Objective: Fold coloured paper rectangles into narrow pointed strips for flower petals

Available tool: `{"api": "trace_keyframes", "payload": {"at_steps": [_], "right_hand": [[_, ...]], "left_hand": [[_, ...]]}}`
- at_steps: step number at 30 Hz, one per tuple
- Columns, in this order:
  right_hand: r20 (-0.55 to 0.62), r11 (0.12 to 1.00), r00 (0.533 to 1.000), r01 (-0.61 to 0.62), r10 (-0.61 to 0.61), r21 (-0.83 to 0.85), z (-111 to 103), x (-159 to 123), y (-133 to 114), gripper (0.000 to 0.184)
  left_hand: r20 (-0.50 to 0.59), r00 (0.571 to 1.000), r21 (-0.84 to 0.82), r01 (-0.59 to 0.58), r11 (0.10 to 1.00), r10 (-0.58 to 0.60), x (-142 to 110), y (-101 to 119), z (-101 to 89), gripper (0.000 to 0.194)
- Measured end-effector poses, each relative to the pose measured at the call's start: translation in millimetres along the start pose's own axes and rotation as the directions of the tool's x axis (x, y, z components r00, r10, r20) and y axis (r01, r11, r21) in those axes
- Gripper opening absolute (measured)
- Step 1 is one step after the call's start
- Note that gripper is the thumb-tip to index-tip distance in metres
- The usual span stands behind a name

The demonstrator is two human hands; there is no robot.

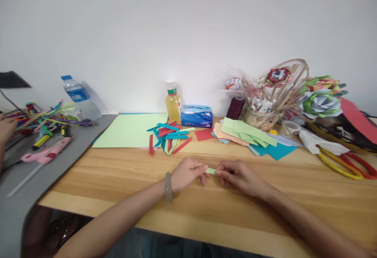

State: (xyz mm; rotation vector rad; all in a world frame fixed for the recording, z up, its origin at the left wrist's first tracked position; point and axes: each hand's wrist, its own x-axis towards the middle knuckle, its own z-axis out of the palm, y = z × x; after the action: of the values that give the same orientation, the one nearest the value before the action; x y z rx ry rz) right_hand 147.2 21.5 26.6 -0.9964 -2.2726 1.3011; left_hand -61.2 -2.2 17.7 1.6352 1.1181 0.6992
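Note:
Between my two hands a small light green paper strip [211, 171] is held just above the wooden table [129, 183]. My left hand [188, 172], with a grey bangle [168, 187] on the wrist, pinches the strip's left end between thumb and fingers. The right end is pinched in the fingertips of my right hand [240, 176]. Behind my left hand lies a loose pile of folded paper strips [168, 135] in teal, red and green. A stack of cut green paper pieces [246, 130] sits beyond my right hand.
Behind stand a juice bottle [173, 107] and a blue tissue pack [196, 116]. Yellow- and red-handled scissors [341, 165] and paper flowers [319, 103] are at right. On the grey left table are a pink glue gun [48, 152], a water bottle [79, 95] and another person's hand [6, 128].

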Motion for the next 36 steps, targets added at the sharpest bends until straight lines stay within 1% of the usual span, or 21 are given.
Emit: {"api": "trace_keyframes", "payload": {"at_steps": [2, 4, 7, 8, 10, 11, 12, 13, 14, 16, 17, 18, 19, 20, 21, 22, 25, 28, 30, 33, 36], "right_hand": [[0.020, 0.997, 0.998, -0.065, 0.064, 0.047, -7, -4, 4, 0.039], [0.003, 0.986, 0.990, -0.143, 0.144, 0.082, -15, -7, 9, 0.039], [-0.009, 0.965, 0.973, -0.227, 0.230, 0.129, -20, -9, 11, 0.037], [0.004, 0.961, 0.971, -0.237, 0.239, 0.142, -19, -8, 10, 0.036], [0.038, 0.958, 0.971, -0.241, 0.238, 0.155, -13, -4, 7, 0.035], [0.054, 0.957, 0.971, -0.240, 0.234, 0.161, -10, -2, 5, 0.034], [0.065, 0.958, 0.972, -0.234, 0.226, 0.165, -6, 0, 3, 0.034], [0.072, 0.961, 0.974, -0.222, 0.213, 0.165, -3, 1, 1, 0.034], [0.072, 0.965, 0.978, -0.206, 0.197, 0.161, 0, 2, -1, 0.033], [0.061, 0.975, 0.985, -0.169, 0.161, 0.147, 2, 1, -5, 0.034], [0.056, 0.979, 0.988, -0.151, 0.144, 0.139, 2, 0, -6, 0.034], [0.053, 0.983, 0.990, -0.134, 0.128, 0.128, 2, 0, -7, 0.034], [0.054, 0.986, 0.992, -0.121, 0.115, 0.116, 2, -1, -7, 0.033], [0.057, 0.988, 0.993, -0.113, 0.108, 0.101, 2, -1, -7, 0.033], [0.062, 0.990, 0.993, -0.107, 0.102, 0.087, 2, -1, -7, 0.032], [0.066, 0.992, 0.993, -0.104, 0.099, 0.075, 1, -1, -6, 0.032], [0.081, 0.993, 0.993, -0.095, 0.089, 0.077, 0, 1, -1, 0.034], [0.093, 0.991, 0.993, -0.083, 0.074, 0.105, -2, 3, 5, 0.035], [0.097, 0.988, 0.992, -0.093, 0.081, 0.124, -3, 3, 9, 0.036], [0.081, 0.982, 0.989, -0.134, 0.124, 0.131, -2, 4, 12, 0.036], [0.040, 0.974, 0.983, -0.185, 0.182, 0.129, -3, 4, 15, 0.036]], "left_hand": [[0.037, 0.997, -0.075, 0.068, 0.995, -0.066, 1, -6, -5.3, 0.045], [-0.009, 0.995, -0.107, 0.094, 0.990, -0.095, 2, -11, -10.9, 0.045], [-0.099, 0.992, -0.137, 0.061, 0.989, -0.075, 6, -12, -13.5, 0.046], [-0.106, 0.993, -0.151, 0.041, 0.988, -0.057, 7, -10, -11.9, 0.045], [-0.075, 0.997, -0.157, 0.006, 0.988, -0.019, 8, -5, -6.0, 0.042], [-0.045, 0.999, -0.125, -0.005, 0.992, -0.001, 8, -3, -2.5, 0.040], [-0.030, 0.999, -0.051, -0.019, 0.999, 0.017, 8, 0, 0.8, 0.039], [-0.036, 0.998, 0.067, -0.044, 0.997, 0.046, 7, 3, 3.5, 0.039], [-0.057, 0.994, 0.208, -0.078, 0.975, 0.092, 6, 5, 5.3, 0.039], [-0.095, 0.970, 0.445, -0.162, 0.881, 0.226, 5, 9, 6.4, 0.038], [-0.080, 0.954, 0.516, -0.208, 0.831, 0.289, 4, 10, 6.1, 0.035], [-0.041, 0.943, 0.555, -0.254, 0.792, 0.331, 4, 11, 5.6, 0.030], [0.011, 0.938, 0.571, -0.290, 0.768, 0.347, 3, 11, 5.0, 0.022], [0.056, 0.939, 0.578, -0.308, 0.756, 0.340, 3, 11, 4.6, 0.015], [0.084, 0.946, 0.584, -0.302, 0.753, 0.314, 3, 11, 4.3, 0.012], [0.092, 0.956, 0.594, -0.276, 0.756, 0.278, 3, 10, 4.1, 0.014], [0.048, 0.980, 0.611, -0.181, 0.771, 0.193, 3, 11, 3.4, 0.018], [0.028, 0.991, 0.571, -0.126, 0.811, 0.134, 3, 15, 2.2, 0.022], [0.014, 0.997, 0.531, -0.070, 0.845, 0.074, 3, 16, 1.8, 0.025], [-0.003, 1.000, 0.461, 0.006, 0.887, -0.005, 4, 15, 2.2, 0.027], [-0.025, 0.998, 0.389, 0.058, 0.919, -0.052, 5, 11, 2.5, 0.028]]}}
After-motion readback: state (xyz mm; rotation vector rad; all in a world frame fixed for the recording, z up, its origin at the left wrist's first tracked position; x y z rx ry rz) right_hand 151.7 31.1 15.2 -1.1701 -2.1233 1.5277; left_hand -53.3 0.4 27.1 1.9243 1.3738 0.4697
